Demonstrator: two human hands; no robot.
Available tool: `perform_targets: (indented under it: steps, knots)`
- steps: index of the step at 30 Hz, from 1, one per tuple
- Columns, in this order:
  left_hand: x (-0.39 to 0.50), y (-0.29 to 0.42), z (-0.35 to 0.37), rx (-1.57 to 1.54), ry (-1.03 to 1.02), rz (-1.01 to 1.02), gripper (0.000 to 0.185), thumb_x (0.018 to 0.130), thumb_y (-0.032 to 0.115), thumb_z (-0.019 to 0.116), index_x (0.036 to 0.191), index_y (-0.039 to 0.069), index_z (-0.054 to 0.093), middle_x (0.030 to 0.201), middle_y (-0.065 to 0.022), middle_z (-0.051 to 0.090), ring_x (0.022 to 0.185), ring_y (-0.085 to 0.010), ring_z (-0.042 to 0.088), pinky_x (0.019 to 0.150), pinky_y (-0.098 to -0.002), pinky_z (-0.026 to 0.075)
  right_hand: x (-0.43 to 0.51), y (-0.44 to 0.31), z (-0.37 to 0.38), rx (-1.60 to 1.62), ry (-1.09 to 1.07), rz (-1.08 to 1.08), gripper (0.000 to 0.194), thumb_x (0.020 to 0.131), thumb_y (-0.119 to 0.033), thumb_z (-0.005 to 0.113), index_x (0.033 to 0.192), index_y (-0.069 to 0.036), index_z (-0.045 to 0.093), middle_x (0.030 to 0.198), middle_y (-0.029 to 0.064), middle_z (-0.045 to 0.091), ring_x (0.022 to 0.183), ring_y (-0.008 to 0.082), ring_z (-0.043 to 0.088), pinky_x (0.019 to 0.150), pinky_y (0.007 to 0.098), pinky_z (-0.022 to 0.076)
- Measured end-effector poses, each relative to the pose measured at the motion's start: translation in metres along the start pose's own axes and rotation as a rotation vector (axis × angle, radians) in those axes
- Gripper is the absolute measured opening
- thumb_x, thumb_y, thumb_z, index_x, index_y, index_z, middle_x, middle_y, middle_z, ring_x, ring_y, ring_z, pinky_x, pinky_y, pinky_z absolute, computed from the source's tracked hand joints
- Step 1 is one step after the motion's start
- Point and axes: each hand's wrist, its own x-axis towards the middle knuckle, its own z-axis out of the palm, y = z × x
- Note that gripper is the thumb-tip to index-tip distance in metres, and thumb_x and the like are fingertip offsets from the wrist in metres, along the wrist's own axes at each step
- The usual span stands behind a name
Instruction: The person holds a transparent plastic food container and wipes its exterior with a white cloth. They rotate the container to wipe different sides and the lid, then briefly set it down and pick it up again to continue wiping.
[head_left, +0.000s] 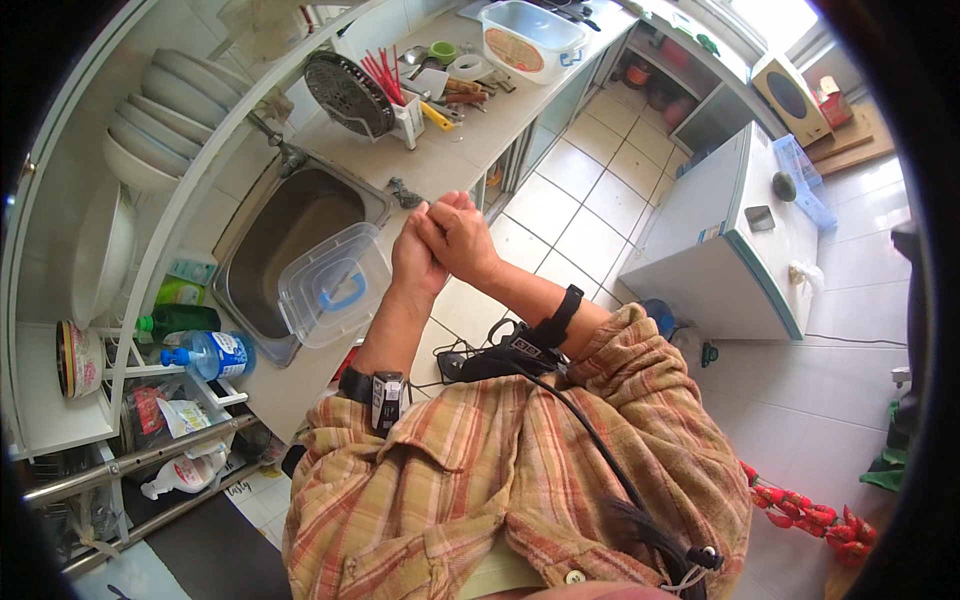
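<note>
My left hand (414, 253) and my right hand (463, 238) are pressed together in front of me, near the counter's front edge. The right palm covers part of the left fingers, and whether anything is between them is hidden. Just beyond the fingertips, a grey metal scourer (405, 193) lies on the counter (457, 161). To the left, a clear plastic lid (307, 262) with a blue handle (345, 294) rests over the front rim of the stainless steel sink (274, 232). A faucet (289, 156) stands at the sink's far corner.
White bowls (161, 112) fill the rack at left, above soap bottles (217, 354). Beyond the sink stand a utensil holder (409, 120), a round black rack (349, 94) and a clear plastic box (532, 45). A white chest-like appliance (697, 232) stands across the tiled floor (570, 202).
</note>
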Motion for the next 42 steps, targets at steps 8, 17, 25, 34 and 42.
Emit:
perform_targets:
  steps: [8, 17, 25, 34, 42]
  knots:
    - [0.047, -0.081, 0.071, 0.152, 0.346, 0.024, 0.052, 0.108, 0.044, 0.029, 0.123, 0.004, 0.059, 0.127, -0.0132, 0.062, 0.117, -0.0301, 0.059, 0.105, -0.0489, 0.044, -0.034, 0.046, -0.102, 0.239, -0.353, 0.1, 0.087, 0.094, -0.057, 0.049, 0.147, 0.009, 0.034, 0.152, 0.0355, 0.028, 0.146, 0.0452, 0.022, 0.121, 0.0462, 0.0156]
    - [0.116, -0.162, 0.036, -0.18, 0.25, -0.249, 0.053, 0.108, 0.043, 0.03, 0.112, 0.002, 0.064, 0.11, -0.0162, 0.07, 0.107, -0.0314, 0.066, 0.103, -0.0576, 0.046, -0.041, 0.163, -0.246, -0.014, -0.164, 0.127, 0.05, 0.083, -0.038, 0.077, 0.119, -0.005, 0.066, 0.135, 0.0219, 0.054, 0.126, 0.0359, 0.054, 0.106, 0.0397, 0.0452]
    - [0.114, -0.153, -0.009, -0.168, 0.563, -0.349, 0.036, 0.107, 0.025, 0.039, 0.114, 0.0, 0.064, 0.11, -0.016, 0.071, 0.1, -0.03, 0.069, 0.101, -0.052, 0.051, -0.062, 0.363, -0.385, 0.119, 0.393, 0.951, 0.067, 0.077, -0.026, 0.085, 0.13, 0.003, 0.056, 0.121, 0.0198, 0.063, 0.107, 0.0242, 0.063, 0.092, 0.0342, 0.0525]
    - [0.258, -0.129, 0.012, -0.136, 0.411, -0.382, 0.024, 0.1, 0.013, 0.05, 0.115, 0.002, 0.064, 0.113, -0.0131, 0.07, 0.098, -0.0245, 0.069, 0.096, -0.0456, 0.056, -0.118, 0.478, -0.474, -0.357, 0.905, 1.079, 0.08, 0.069, -0.028, 0.087, 0.133, 0.002, 0.048, 0.112, 0.0157, 0.061, 0.097, 0.0261, 0.063, 0.088, 0.0383, 0.0525]
    - [0.427, -0.164, 0.08, -0.047, 0.277, -0.644, 0.024, 0.097, 0.009, 0.054, 0.119, 0.003, 0.063, 0.115, -0.013, 0.069, 0.098, -0.024, 0.069, 0.096, -0.0457, 0.055, -0.111, 0.49, -0.521, -0.944, 1.036, 1.412, 0.119, 0.063, -0.036, 0.089, 0.148, 0.0, 0.014, 0.133, 0.0286, 0.039, 0.124, 0.0393, 0.042, 0.102, 0.0508, 0.0428]
